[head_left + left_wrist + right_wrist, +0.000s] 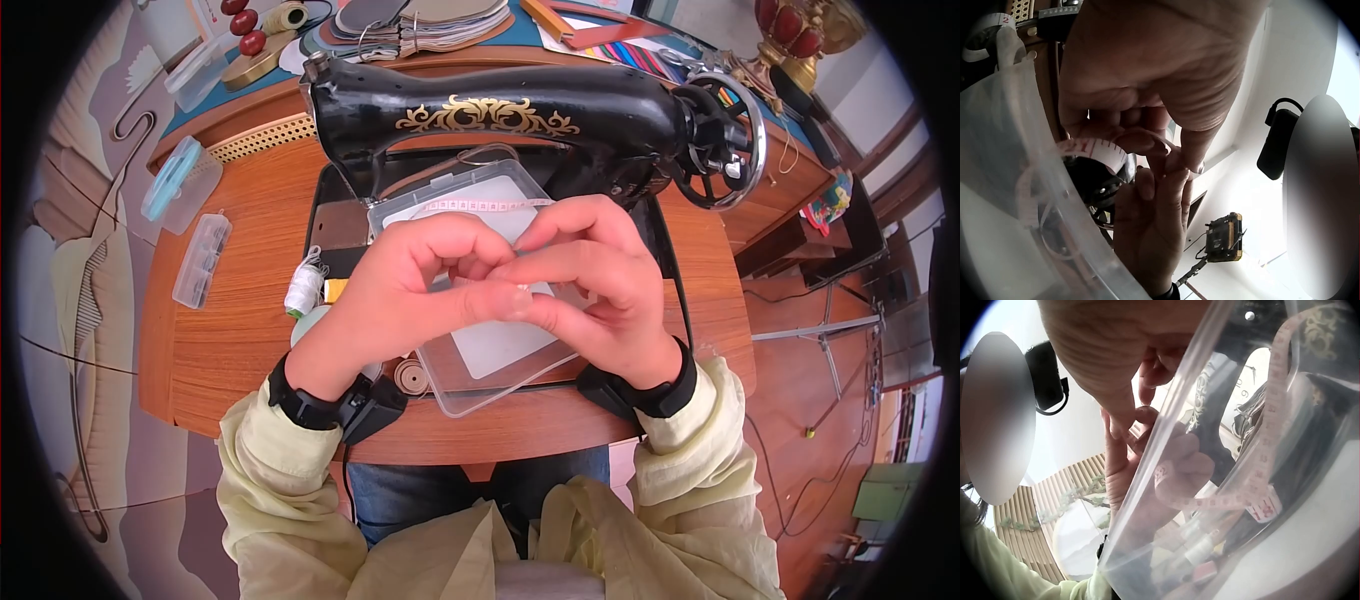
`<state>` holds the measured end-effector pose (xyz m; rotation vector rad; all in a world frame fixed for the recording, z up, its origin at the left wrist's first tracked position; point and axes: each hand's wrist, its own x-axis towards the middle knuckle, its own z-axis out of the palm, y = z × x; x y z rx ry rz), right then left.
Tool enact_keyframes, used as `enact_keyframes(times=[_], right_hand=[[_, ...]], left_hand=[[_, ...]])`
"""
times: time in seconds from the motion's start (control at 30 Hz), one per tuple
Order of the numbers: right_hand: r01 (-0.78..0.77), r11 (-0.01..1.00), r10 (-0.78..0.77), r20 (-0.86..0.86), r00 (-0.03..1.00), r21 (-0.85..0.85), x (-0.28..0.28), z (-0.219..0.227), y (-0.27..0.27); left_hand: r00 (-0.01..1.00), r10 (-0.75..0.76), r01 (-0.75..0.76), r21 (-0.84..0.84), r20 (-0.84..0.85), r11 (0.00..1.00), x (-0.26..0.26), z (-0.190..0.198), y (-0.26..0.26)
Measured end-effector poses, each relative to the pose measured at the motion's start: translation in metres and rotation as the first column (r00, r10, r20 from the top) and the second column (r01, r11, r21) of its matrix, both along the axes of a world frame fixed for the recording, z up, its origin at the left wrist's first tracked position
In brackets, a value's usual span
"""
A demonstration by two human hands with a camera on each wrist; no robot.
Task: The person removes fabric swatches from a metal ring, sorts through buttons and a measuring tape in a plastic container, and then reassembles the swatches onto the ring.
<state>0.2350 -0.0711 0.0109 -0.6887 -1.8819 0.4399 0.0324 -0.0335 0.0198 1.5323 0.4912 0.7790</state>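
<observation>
Both hands meet fingertip to fingertip over a clear plastic box (450, 398). The left hand (400, 285) curls its fingers round a pink-and-white measuring tape (480, 207), with its thumb against the right fingertips. The right hand (605, 285) pinches at the tape with thumb and bent fingers; the exact grip is partly hidden. In the left wrist view the tape (1094, 149) runs over the box's edge into the left hand (1154, 69), beside the right hand (1154, 231). Through the box in the right wrist view, the tape (1266, 425) hangs in a loop.
A black sewing machine (500, 105) stands behind the box. White thread (305, 288) and a wooden spool (410, 376) lie left of the box, with small clear cases (202, 260) farther left. Fabric swatches (440, 30) lie at the back.
</observation>
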Motion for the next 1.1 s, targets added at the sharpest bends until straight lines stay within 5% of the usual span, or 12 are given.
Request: enact_keyframes(times=[0.03,0.13,0.33,0.63,0.83,1.1], right_hand=[[0.019,1.0,-0.019,0.007,1.0,-0.001,0.0,0.001,0.0],[0.02,0.999,-0.022,-0.042,0.999,-0.035,-0.001,0.0,-0.001],[-0.007,0.999,0.006,0.018,1.0,0.031,-0.001,-0.003,0.004],[0.031,0.996,-0.033,-0.027,0.999,-0.078,-0.001,0.0,-0.001],[0.021,1.0,-0.02,0.058,0.998,-0.013,0.0,0.0,0.001],[0.031,0.998,-0.031,0.004,1.0,-0.061,0.0,0.0,-0.001]], left_hand=[[0.999,0.012,-0.008,-0.105,0.033,0.994,0.001,0.002,-0.003],[0.999,0.039,-0.038,-0.048,0.023,0.998,0.002,0.003,-0.002],[0.998,0.038,-0.023,0.257,-0.056,0.966,-0.004,-0.008,0.011],[0.996,0.035,-0.026,-0.111,0.08,0.993,0.004,0.0,-0.001],[0.998,0.02,-0.006,0.206,-0.063,0.979,-0.005,-0.009,0.011],[0.998,-0.043,0.049,-0.118,0.052,0.992,0.003,-0.004,0.0]])
